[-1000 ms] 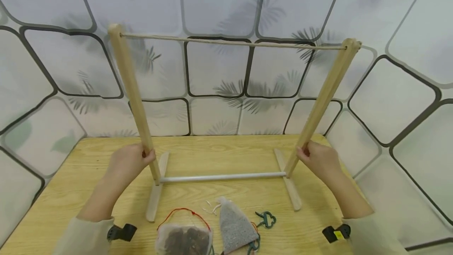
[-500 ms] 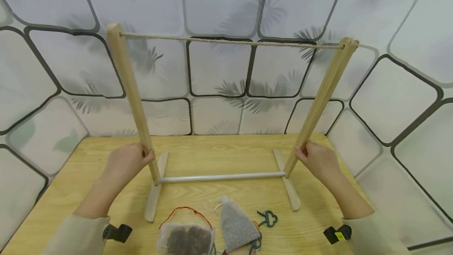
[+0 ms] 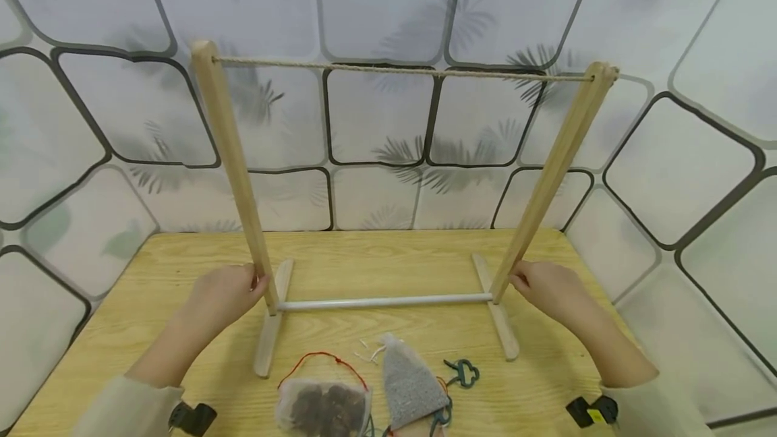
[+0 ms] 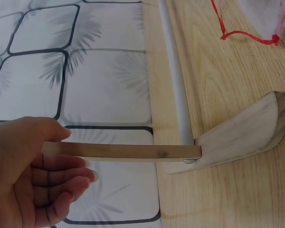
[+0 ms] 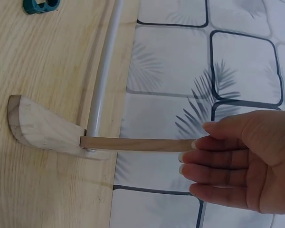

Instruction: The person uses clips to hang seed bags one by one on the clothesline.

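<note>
The wooden drying rack [image 3: 388, 208] stood on the tabletop [image 3: 152, 268], its two feet flat on the wood and a white crossbar [image 3: 385, 301] joining them low down. The left hand [image 3: 221, 295] rested against the left post [image 3: 233, 167] just above the foot, fingers loosely bent beside the wood and not wrapped round it; in the left wrist view the thumb lay over the post. The right hand [image 3: 546, 287] touched the right post [image 3: 555, 167] near its base with nearly straight fingers, holding nothing.

To steady the rack well, both hands should have pressed evenly and low, near the crossbar, so that the rope [image 3: 400, 71] strung between the post tops stayed taut and neither foot lifted. In front of the crossbar lay a mesh pouch of dark pieces [image 3: 322, 406], a grey sachet [image 3: 408, 383] and a green clip [image 3: 463, 373], all apart from the rack's feet.
</note>
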Demonstrator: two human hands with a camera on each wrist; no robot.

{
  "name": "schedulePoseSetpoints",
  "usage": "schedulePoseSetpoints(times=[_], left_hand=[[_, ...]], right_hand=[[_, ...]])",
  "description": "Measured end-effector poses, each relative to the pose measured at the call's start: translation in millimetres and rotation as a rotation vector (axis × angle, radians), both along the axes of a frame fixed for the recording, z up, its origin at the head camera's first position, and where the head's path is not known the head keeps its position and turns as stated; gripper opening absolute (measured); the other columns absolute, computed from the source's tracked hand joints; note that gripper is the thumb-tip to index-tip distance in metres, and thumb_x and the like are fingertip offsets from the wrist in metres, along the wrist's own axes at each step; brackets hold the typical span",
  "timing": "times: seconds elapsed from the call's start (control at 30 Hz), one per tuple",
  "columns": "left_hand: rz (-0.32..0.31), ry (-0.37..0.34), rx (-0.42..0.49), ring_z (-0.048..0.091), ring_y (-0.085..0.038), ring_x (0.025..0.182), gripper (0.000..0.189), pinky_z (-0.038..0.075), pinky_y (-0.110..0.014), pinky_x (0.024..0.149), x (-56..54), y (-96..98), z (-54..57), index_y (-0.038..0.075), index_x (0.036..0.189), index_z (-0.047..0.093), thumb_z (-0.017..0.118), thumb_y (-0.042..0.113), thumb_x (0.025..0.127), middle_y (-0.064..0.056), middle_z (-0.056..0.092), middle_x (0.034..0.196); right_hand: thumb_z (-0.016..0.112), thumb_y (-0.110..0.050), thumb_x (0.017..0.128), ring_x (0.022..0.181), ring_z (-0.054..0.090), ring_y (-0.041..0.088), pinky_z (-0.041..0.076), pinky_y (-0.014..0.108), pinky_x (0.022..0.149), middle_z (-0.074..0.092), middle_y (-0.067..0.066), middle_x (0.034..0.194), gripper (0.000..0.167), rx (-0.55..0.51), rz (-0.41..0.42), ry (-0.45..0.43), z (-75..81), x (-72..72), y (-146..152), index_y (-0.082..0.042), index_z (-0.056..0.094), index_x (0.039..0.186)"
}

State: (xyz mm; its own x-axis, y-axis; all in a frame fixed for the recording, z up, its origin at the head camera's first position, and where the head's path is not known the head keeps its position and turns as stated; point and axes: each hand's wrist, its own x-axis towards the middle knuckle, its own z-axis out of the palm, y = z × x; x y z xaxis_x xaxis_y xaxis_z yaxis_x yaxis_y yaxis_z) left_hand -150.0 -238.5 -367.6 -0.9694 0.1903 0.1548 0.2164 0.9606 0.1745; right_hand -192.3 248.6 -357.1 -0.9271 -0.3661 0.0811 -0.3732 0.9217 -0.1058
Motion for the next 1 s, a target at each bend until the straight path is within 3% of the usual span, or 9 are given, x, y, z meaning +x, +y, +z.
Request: schedulePoseSetpoints(times=[0.13, 0.27, 0.4, 0.57, 0.73, 0.87, 1.0], left_hand=[[0.001, -0.129, -0.036, 0.032, -0.011, 0.042, 0.036, 0.025, -0.024, 0.039, 4.2, 1.3, 1.7, 0.011, 0.060, 0.049, 0.057, 0.024, 0.093, 0.002, 0.038, 0.048], [-0.024, -0.342, -0.003, 0.031, -0.011, 0.045, 0.034, 0.025, -0.023, 0.041, 5.7, 5.0, 4.2, 0.009, 0.064, 0.056, 0.059, 0.029, 0.092, 0.002, 0.038, 0.052], [-0.059, -0.544, 0.163, 0.030, -0.009, 0.045, 0.033, 0.025, -0.022, 0.043, 1.8, 9.7, 4.2, 0.008, 0.066, 0.062, 0.060, 0.030, 0.091, 0.003, 0.040, 0.050], [-0.083, -0.734, 0.405, 0.045, -0.010, 0.049, 0.037, 0.036, -0.023, 0.046, -4.1, 13.1, -1.4, 0.006, 0.063, 0.059, 0.060, 0.029, 0.092, -0.003, 0.056, 0.057], [-0.117, -0.847, 0.483, 0.064, -0.019, 0.059, 0.035, 0.054, -0.029, 0.053, -11.0, 12.1, -10.3, 0.000, 0.078, 0.066, 0.059, 0.031, 0.093, -0.008, 0.066, 0.068], [-0.163, -0.931, 0.519, 0.068, -0.020, 0.065, 0.037, 0.057, -0.032, 0.059, -20.0, 11.9, -21.4, -0.003, 0.089, 0.068, 0.061, 0.033, 0.092, -0.010, 0.069, 0.072], [-0.164, -1.002, 0.569, 0.069, -0.017, 0.065, 0.036, 0.057, -0.032, 0.061, -26.8, 17.0, -35.8, -0.003, 0.094, 0.069, 0.064, 0.032, 0.090, -0.011, 0.071, 0.075]], right_hand=[[0.061, -0.013, 0.090, 0.048, 0.037, 0.008, 0.030, 0.024, 0.045, 0.048, -0.006, 0.057, 0.010, -0.009, 0.060, -0.040, -5.1, 0.4, -4.8, -0.007, 0.067, 0.086], [0.062, -0.007, 0.087, 0.057, 0.048, 0.008, 0.039, 0.025, 0.049, 0.058, -0.002, 0.067, 0.005, -0.038, 0.141, -0.107, -10.5, -0.8, -11.0, -0.005, 0.065, 0.083], [0.064, -0.007, 0.087, 0.064, 0.054, 0.009, 0.046, 0.026, 0.055, 0.061, -0.001, 0.073, 0.003, -0.037, 0.226, -0.189, -16.6, -0.5, -18.0, -0.006, 0.064, 0.084], [0.068, -0.012, 0.085, 0.067, 0.054, 0.009, 0.047, 0.027, 0.058, 0.060, -0.002, 0.075, 0.008, 0.003, 0.282, -0.249, -26.2, 0.9, -25.8, -0.005, 0.064, 0.087], [0.072, -0.012, 0.083, 0.069, 0.054, 0.011, 0.047, 0.029, 0.060, 0.058, -0.002, 0.077, 0.012, -0.009, 0.301, -0.341, -36.0, 1.7, -32.2, -0.004, 0.064, 0.088], [0.071, -0.008, 0.082, 0.068, 0.051, 0.010, 0.046, 0.028, 0.060, 0.056, -0.002, 0.076, 0.011, -0.024, 0.330, -0.400, -41.4, 3.3, -38.8, -0.003, 0.063, 0.088], [0.072, -0.007, 0.079, 0.065, 0.047, 0.008, 0.044, 0.026, 0.059, 0.054, -0.003, 0.075, 0.012, 0.003, 0.368, -0.436, -44.4, 6.9, -47.8, -0.004, 0.062, 0.085]])
